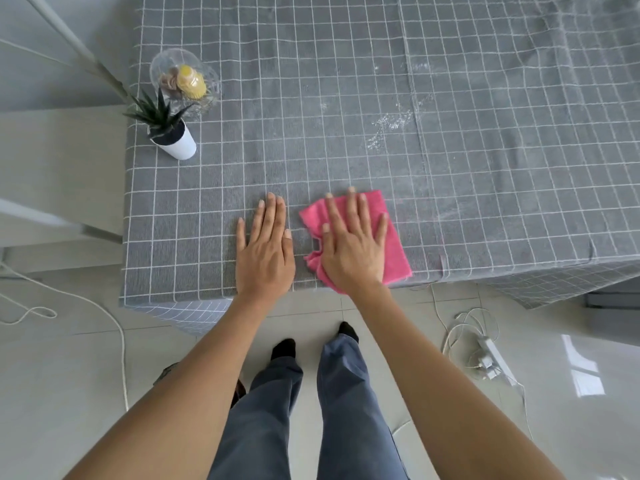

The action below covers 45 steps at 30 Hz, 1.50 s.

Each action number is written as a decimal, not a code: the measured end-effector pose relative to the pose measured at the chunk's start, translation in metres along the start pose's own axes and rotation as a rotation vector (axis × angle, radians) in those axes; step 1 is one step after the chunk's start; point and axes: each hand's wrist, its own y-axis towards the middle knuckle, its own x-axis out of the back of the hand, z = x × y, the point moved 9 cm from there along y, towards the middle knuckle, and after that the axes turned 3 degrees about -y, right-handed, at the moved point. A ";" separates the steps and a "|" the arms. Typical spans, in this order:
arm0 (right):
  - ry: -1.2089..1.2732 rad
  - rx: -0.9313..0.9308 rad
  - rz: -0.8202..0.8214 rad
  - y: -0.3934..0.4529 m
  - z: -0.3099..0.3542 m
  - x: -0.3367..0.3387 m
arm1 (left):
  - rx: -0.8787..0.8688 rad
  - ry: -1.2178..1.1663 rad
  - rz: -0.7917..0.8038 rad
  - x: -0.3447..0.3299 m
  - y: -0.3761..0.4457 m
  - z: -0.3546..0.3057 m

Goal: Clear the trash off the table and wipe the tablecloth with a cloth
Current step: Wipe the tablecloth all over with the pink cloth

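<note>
the person's arms are bare from the hands up to the frame's lower edge, with no sleeves, watch or rings visible on the left hand [265, 252] or the right hand [353, 245]. the person wears loose blue-grey denim trousers [346, 403] that flare at the hem, and black socks [283, 348] on both feet, without shoes.

I am pressing my right hand [353, 244] flat on a pink cloth [391, 237] looking soft and fuzzy, while my left hand [265, 251] is resting on the tablecloth [311, 116], a matt woven grey fabric showing whitish powdery smears [391, 126].
</note>
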 end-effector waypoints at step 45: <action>0.001 -0.102 0.007 0.014 -0.128 0.034 | -0.045 -0.018 0.028 -0.034 0.057 -0.115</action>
